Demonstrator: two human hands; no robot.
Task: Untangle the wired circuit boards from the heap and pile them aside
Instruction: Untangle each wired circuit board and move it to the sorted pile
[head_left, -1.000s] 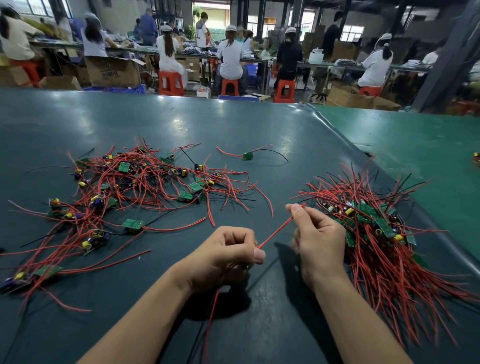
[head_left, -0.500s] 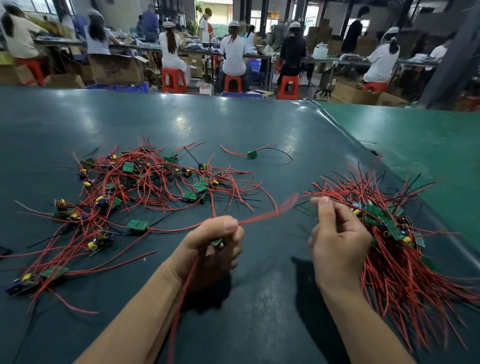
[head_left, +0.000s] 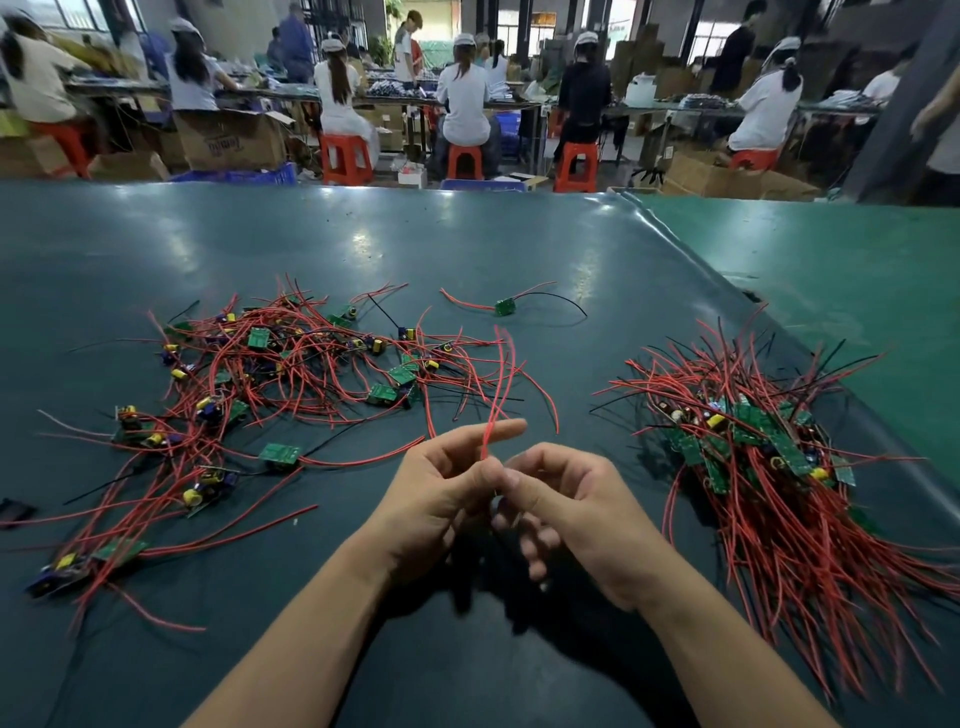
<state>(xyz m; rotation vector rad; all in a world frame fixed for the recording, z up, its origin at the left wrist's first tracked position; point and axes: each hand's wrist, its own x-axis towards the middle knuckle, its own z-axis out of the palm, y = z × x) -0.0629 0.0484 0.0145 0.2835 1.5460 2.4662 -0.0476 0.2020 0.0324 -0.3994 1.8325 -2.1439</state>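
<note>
Both forearms enter from the near edge, cropped at the bottom. Left hand (head_left: 441, 493) and right hand (head_left: 566, 509) now meet at near centre, touching; half a second ago they were apart with a red wire stretched level between them. That wire (head_left: 498, 384) now stands up from the pinch, doubled, blurred at its far end. Left thumb and curled fingers pinch the wire, index finger straight out to the right behind it. Right thumb and forefinger pinch at the same spot, lower fingers loosely curled. The board on this wire is hidden inside the hands, cannot tell which hand has it.

Mat (head_left: 363, 249): dark teal, smooth, glossy with light spots; a lighter green mat (head_left: 857, 291) lies to the right past a raised seam.

Left, mid-distance: heap (head_left: 270, 384), a loose sprawl of thin red and a few black wires, small green rectangular boards, yellow and purple parts, unchanged. Right: pile (head_left: 769, 457), denser, boards overlapping, red wires fanning near-right and cut off by the frame edge. Far centre: single board (head_left: 504, 306) alone with one red and one black lead.

Far background: workers seated on red stools (head_left: 347, 156) at benches, cardboard boxes, details soft.
</note>
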